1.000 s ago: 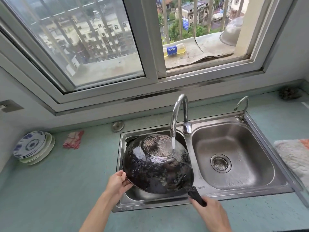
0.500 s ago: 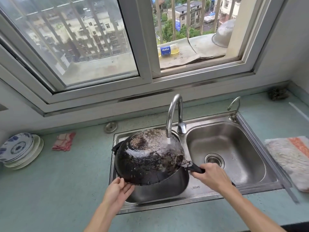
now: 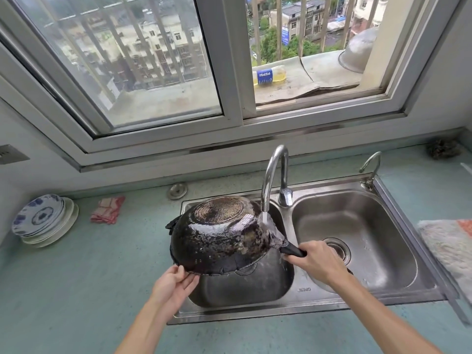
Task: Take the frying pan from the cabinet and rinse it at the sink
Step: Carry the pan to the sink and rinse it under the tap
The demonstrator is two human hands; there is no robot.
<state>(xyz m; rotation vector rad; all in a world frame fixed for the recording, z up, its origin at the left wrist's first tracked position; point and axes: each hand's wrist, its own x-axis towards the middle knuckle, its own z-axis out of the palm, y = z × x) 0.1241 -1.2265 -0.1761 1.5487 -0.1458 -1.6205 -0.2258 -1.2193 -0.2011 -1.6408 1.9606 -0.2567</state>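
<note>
A black frying pan (image 3: 219, 238) hangs upside down and tilted over the left basin of the steel double sink (image 3: 304, 300). Its wet, blackened underside faces me. Water runs from the curved tap (image 3: 270, 175) onto the pan's right side near the handle. My right hand (image 3: 315, 261) is closed around the black handle, above the divider between the basins. My left hand (image 3: 176, 282) holds the pan's near rim from below, fingers spread against it.
A stack of blue-patterned plates (image 3: 43, 218) and a red checked cloth (image 3: 107, 209) lie on the counter at the left. A towel (image 3: 449, 244) lies to the right of the sink. A small second tap (image 3: 370, 169) stands at the sink's back right corner.
The pan has turned so its handle points right instead of toward me. My right hand moved up and right with the handle. The stream now lands near the handle side.
</note>
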